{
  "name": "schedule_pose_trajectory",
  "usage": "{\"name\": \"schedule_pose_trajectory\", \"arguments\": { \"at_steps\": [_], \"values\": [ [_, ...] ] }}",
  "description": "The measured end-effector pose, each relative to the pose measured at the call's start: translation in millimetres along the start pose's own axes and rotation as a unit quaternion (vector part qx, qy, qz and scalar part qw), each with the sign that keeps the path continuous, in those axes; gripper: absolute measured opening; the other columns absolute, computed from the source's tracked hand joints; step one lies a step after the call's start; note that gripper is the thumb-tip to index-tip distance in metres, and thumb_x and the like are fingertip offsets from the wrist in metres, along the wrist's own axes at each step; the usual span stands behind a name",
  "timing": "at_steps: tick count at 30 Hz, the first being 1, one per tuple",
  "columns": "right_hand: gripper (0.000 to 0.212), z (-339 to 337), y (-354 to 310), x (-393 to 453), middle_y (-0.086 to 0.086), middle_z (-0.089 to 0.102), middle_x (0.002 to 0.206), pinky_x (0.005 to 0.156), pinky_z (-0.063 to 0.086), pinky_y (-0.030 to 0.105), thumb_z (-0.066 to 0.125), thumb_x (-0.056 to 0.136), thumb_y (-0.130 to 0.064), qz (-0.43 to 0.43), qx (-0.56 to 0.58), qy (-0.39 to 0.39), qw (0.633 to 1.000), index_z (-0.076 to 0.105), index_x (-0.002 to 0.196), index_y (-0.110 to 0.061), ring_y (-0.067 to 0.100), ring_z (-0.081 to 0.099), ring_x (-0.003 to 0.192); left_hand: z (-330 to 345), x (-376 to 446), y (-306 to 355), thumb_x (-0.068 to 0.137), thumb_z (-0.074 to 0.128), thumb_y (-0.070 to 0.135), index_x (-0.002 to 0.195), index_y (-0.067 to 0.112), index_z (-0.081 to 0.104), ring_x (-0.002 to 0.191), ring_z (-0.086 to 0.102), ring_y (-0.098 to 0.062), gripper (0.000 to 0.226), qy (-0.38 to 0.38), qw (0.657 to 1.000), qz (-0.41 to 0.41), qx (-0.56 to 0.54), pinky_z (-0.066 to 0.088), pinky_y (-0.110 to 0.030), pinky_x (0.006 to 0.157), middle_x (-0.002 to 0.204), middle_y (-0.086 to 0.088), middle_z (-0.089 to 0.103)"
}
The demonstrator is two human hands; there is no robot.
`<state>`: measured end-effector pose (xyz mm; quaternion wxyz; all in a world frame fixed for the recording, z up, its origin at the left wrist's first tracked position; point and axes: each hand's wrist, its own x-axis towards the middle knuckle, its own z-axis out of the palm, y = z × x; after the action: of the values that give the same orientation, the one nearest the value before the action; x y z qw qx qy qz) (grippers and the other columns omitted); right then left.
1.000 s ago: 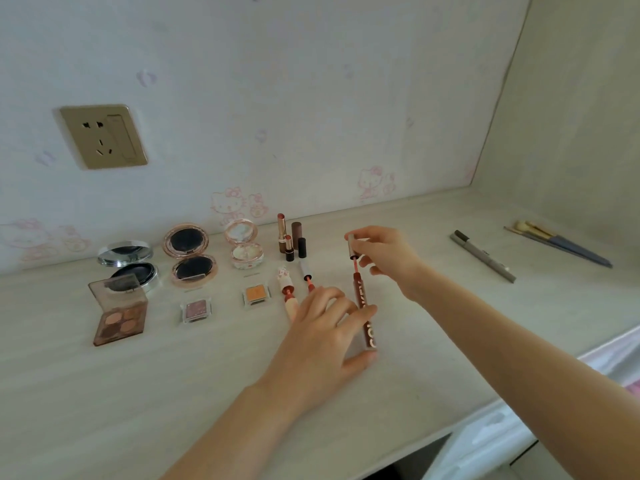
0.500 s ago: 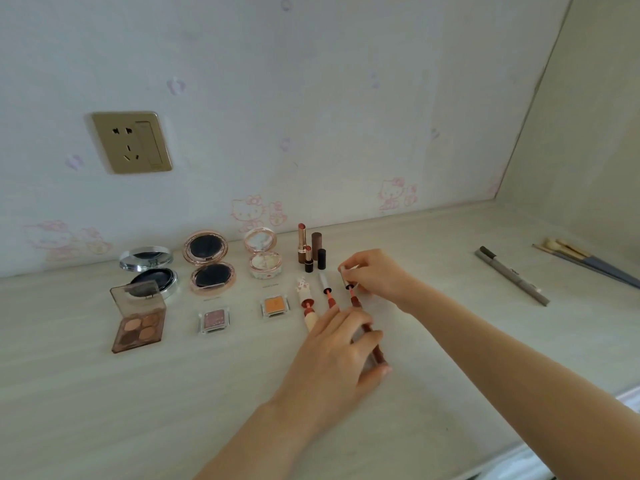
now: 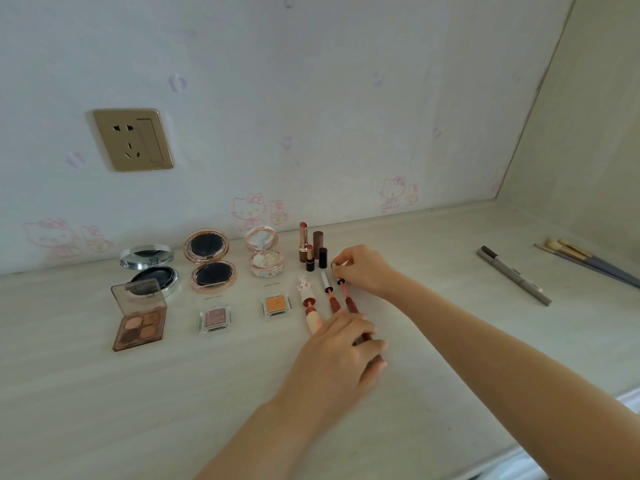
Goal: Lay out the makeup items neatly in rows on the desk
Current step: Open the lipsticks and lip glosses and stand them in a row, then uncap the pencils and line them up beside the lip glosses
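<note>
Both hands lowered lip gloss (image 3: 350, 303) onto table (image 3: 450, 341), beside silver-capped gloss (image 3: 328, 292); right hand (image 3: 363, 270) pinching wand, left hand (image 3: 341, 344) clasping tube. Next: release, fetch eyebrow pencil (image 3: 512, 274).

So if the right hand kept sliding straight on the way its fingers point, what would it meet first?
The right hand points left along the back row, so it would likely first meet the small black lipstick cap, then the open lipsticks. Depth is uncertain; it might pass just in front.
</note>
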<state>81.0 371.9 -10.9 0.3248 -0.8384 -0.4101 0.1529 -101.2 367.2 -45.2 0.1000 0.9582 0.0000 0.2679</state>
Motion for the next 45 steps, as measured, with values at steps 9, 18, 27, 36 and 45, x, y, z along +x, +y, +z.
{"name": "schedule_pose_trajectory", "arguments": {
  "at_steps": [9,18,27,36,45],
  "values": [
    [0.023,1.5,4.0,2.7,-0.004,0.063,0.091,0.073,0.041,0.020,0.066,0.085,-0.024,-0.004,-0.006,0.009,1.000,0.069,0.105,-0.015,0.011,0.056,0.091,4.3,-0.8,-1.7,0.085,0.065,0.028,0.103,0.019,0.072,0.115,0.057,-0.014,0.021,0.007,1.000,0.020,0.001,0.036,-0.031,0.109,0.106,0.006,0.067],
    [0.026,-5.2,7.7,-7.9,0.002,0.066,0.110,0.079,0.042,0.022,0.053,0.091,-0.020,-0.034,-0.008,0.044,0.998,0.067,0.112,-0.011,0.016,0.058,0.101,6.4,-0.8,-3.0,0.084,0.067,0.030,0.103,0.019,0.072,0.117,0.056,-0.015,0.023,0.007,1.000,0.024,0.016,0.037,-0.035,0.109,0.109,0.006,0.067],
    [0.029,-29.6,42.1,-51.7,0.000,0.061,0.121,0.093,0.041,0.024,0.051,0.094,-0.022,-0.052,-0.104,0.043,0.992,0.060,0.121,-0.017,0.017,0.055,0.114,-2.4,-1.5,3.6,0.088,0.063,0.028,0.106,0.018,0.072,0.117,0.055,-0.013,0.023,0.000,1.000,0.014,0.010,0.037,-0.031,0.107,0.114,0.006,0.066],
    [0.028,-60.1,99.1,-125.3,-0.003,0.056,0.122,0.090,0.036,0.018,0.049,0.094,-0.024,-0.074,-0.174,0.064,0.980,0.059,0.121,-0.022,0.016,0.055,0.110,-2.6,3.5,9.6,0.096,0.049,0.035,0.126,0.026,0.060,0.131,0.037,-0.007,0.032,-0.063,0.998,0.020,0.018,0.018,-0.017,0.109,0.134,0.011,0.052],
    [0.026,-103.7,141.5,-168.6,-0.003,0.057,0.120,0.091,0.037,0.018,0.050,0.095,-0.022,-0.075,-0.196,0.104,0.972,0.062,0.118,-0.019,0.015,0.054,0.109,27.7,60.7,41.6,0.095,0.049,0.023,0.127,0.021,0.060,0.123,0.043,-0.006,0.034,-0.095,0.995,0.035,-0.019,0.027,-0.015,0.103,0.128,0.009,0.057]
  ]
}}
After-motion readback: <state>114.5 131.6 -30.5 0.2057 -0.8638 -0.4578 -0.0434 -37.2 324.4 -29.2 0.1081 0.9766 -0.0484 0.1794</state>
